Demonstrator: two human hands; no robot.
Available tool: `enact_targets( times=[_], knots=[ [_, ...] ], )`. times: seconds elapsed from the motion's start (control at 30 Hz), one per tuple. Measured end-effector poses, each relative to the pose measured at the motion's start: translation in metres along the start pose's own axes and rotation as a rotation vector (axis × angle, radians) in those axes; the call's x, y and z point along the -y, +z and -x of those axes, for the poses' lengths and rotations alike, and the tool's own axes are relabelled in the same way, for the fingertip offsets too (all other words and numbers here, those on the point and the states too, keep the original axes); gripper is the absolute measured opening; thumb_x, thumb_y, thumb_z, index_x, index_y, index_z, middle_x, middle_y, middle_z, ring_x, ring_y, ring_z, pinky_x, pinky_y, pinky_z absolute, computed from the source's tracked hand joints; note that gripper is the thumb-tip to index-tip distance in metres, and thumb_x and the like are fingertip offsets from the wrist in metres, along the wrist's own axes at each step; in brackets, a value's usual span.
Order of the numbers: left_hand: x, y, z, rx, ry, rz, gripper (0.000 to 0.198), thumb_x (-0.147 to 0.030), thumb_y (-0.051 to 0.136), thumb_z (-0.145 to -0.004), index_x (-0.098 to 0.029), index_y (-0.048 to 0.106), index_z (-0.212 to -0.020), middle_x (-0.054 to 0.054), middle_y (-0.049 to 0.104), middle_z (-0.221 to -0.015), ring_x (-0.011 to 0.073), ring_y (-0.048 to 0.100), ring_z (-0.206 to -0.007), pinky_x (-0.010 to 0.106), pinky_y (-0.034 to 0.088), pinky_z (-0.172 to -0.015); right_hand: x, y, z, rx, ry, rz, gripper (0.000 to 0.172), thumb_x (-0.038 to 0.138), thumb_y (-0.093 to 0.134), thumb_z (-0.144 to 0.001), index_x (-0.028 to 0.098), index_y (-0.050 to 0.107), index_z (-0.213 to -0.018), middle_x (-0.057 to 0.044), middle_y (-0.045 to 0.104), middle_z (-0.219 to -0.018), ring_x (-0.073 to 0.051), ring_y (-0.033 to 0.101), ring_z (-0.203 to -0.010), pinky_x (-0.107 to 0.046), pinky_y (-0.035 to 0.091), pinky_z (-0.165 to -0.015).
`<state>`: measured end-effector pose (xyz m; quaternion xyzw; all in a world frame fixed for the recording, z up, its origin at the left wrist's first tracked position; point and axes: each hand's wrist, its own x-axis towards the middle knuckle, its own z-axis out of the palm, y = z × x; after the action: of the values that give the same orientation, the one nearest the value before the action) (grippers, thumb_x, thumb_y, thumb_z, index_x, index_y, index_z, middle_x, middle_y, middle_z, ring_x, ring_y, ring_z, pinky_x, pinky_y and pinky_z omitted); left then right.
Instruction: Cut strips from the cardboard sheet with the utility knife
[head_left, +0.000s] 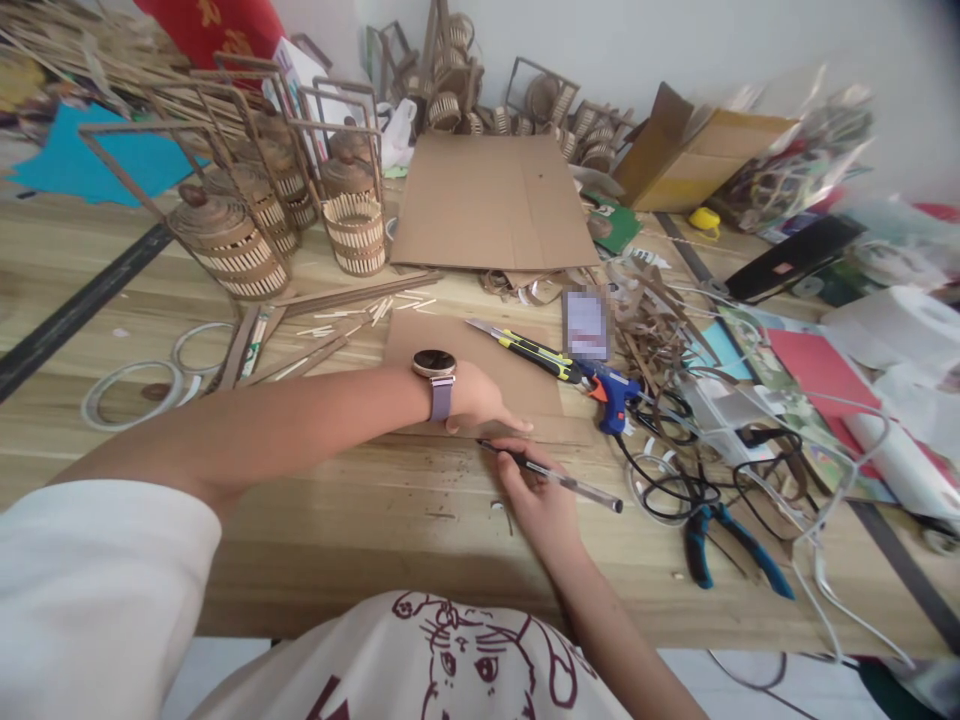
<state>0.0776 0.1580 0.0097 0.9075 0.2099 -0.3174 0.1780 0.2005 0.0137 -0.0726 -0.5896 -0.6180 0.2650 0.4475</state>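
A watch sits on the wrist of my left hand [486, 398], which lies flat with fingers stretched to the right. It presses on a narrow cardboard strip [564, 430] along the near edge of a brown cardboard piece [420, 335]. My right hand [541, 500] grips a pen [596, 492], its dark tip pointing left at the strip's near edge, just below my left fingers. Whether the tip touches the cardboard I cannot tell. Beyond my left hand, a yellow-and-black utility knife [529, 352] lies on the cardboard, blade out. A blue glue gun [618, 395] rests at the right.
Pliers [699, 548] and tangled cables lie to the right. Slatted lanterns [229, 245] with tall handles stand at the back left, near tape rolls [94, 400] and thin sticks. A large cardboard sheet [491, 200] lies behind. An opened carton [686, 160] stands at the back right.
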Motion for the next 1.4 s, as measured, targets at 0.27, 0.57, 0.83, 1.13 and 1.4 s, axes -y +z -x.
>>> enact_targets(
  times=[0.27, 0.57, 0.83, 1.13, 1.4],
  knots=[
    [0.0, 0.0, 0.001, 0.004, 0.029, -0.078, 0.11, 0.003, 0.071, -0.071, -0.049, 0.023, -0.156, 0.004, 0.075, -0.119, 0.0228, 0.07, -0.082, 0.026, 0.043, -0.07, -0.003, 0.005, -0.001, 0.01, -0.001, 0.053, 0.016, 0.033, 0.06, -0.088, 0.025, 0.074, -0.089, -0.004, 0.078, -0.092, -0.023, 0.072, -0.089, -0.037, 0.055, -0.087],
    [0.0, -0.001, 0.0, 0.003, 0.029, -0.063, 0.116, 0.005, 0.069, -0.064, -0.052, 0.024, -0.155, 0.001, 0.078, -0.102, 0.0229, 0.067, -0.084, 0.026, 0.047, -0.07, -0.01, -0.031, 0.0, -0.023, 0.051, 0.092, 0.021, 0.035, 0.058, -0.089, 0.023, 0.075, -0.092, -0.006, 0.078, -0.094, -0.024, 0.072, -0.091, -0.038, 0.057, -0.087],
    [0.0, 0.001, 0.002, 0.008, 0.02, -0.049, 0.117, 0.007, 0.07, -0.066, -0.054, 0.022, -0.154, -0.002, 0.076, -0.092, 0.0219, 0.066, -0.077, 0.029, 0.049, -0.071, -0.035, -0.087, 0.009, -0.292, 0.216, 0.338, 0.032, 0.048, 0.059, -0.085, 0.021, 0.075, -0.088, -0.008, 0.077, -0.086, -0.027, 0.071, -0.079, -0.04, 0.055, -0.078],
    [-0.002, -0.002, 0.002, 0.07, -0.004, -0.103, 0.116, 0.005, 0.066, -0.071, -0.054, 0.013, -0.156, -0.001, 0.077, -0.097, 0.0198, 0.066, -0.072, 0.027, 0.049, -0.069, -0.034, -0.088, 0.006, -0.214, 0.032, 0.46, 0.027, 0.037, 0.052, -0.095, 0.026, 0.073, -0.107, -0.006, 0.077, -0.1, -0.025, 0.071, -0.093, -0.037, 0.054, -0.082],
    [0.0, 0.001, 0.002, -0.001, 0.02, -0.08, 0.114, 0.005, 0.07, -0.067, -0.051, 0.023, -0.155, -0.001, 0.077, -0.087, 0.0166, 0.061, -0.062, 0.023, 0.044, -0.06, -0.045, -0.098, -0.049, 0.391, -0.255, 0.509, 0.029, 0.016, 0.046, -0.09, 0.026, 0.071, -0.102, -0.009, 0.073, -0.116, -0.027, 0.066, -0.114, -0.043, 0.052, -0.097]
  ],
)
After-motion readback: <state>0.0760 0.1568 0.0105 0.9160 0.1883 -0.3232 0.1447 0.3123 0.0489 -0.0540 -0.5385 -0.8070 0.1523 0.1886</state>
